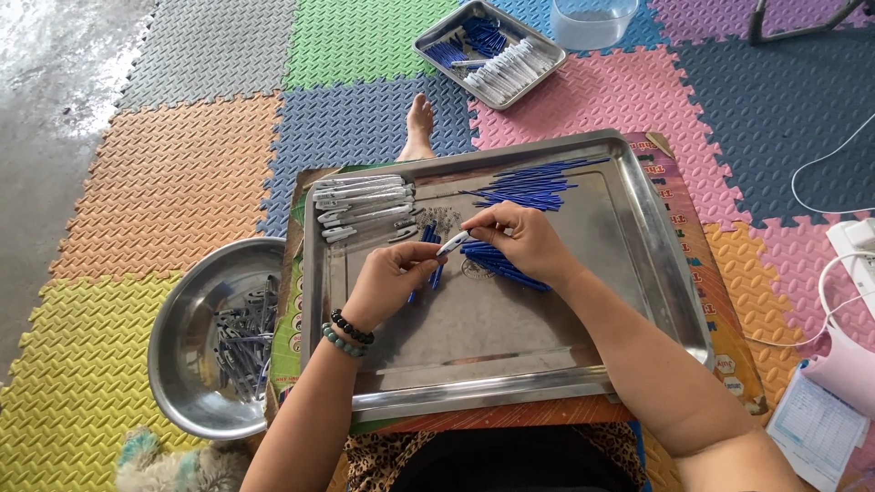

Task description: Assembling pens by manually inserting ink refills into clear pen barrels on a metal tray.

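Both hands, left hand (394, 273) and right hand (518, 239), are closed on one white plastic pen barrel (453, 243), held slantwise between them; loose blue refills (497, 261) lie under the right.

Over the large tray (638, 228) on my lap, my fingers (428, 260) pinch a pen barrel (453, 242) between both hands. Loose refills (533, 185) lie beyond my fingertips to the right, a row of barrels (363, 205) beyond them to the left, springs (437, 219) just behind. A bowl (182, 319) sits far left; a small tray (538, 73) lies well beyond.
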